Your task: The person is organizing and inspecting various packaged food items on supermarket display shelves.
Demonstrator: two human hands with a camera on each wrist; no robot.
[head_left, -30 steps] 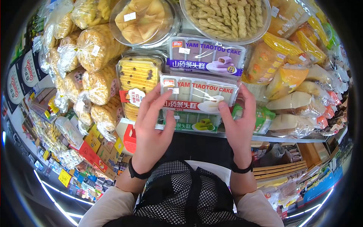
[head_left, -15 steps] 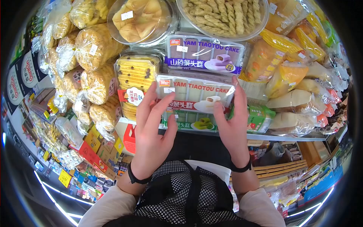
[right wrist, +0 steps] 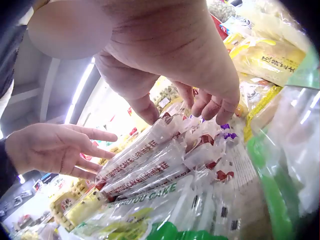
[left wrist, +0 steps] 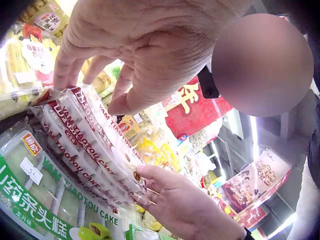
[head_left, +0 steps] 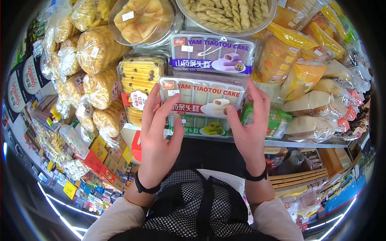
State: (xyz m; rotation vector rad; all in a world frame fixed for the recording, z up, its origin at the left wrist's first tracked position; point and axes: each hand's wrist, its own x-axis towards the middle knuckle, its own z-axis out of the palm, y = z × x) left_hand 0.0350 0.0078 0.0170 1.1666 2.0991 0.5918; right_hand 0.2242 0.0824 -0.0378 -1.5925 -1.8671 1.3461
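A clear plastic pack of yam tiaotou cake with a red label lies on top of similar red-labelled packs, as both wrist views show. At its right end my right hand grips it, thumb on the front and fingers round the end. My left hand is at the opposite end, its fairly straight fingers touching the pack's edge and the thumb held away. A green-labelled pack sits on the near side of the stack. Beyond it lies a purple-labelled pack.
To the left are a tray of yellow cakes and bagged round pastries. Round tubs of flat pastry and fried twists stand at the back. Bagged breads fill the right side. The shelf's front edge runs below.
The shelf goods have shifted slightly left in the head view. The red-labelled pack shifted left with them; its right end tilted a little on the way. Both hands stay at its ends.
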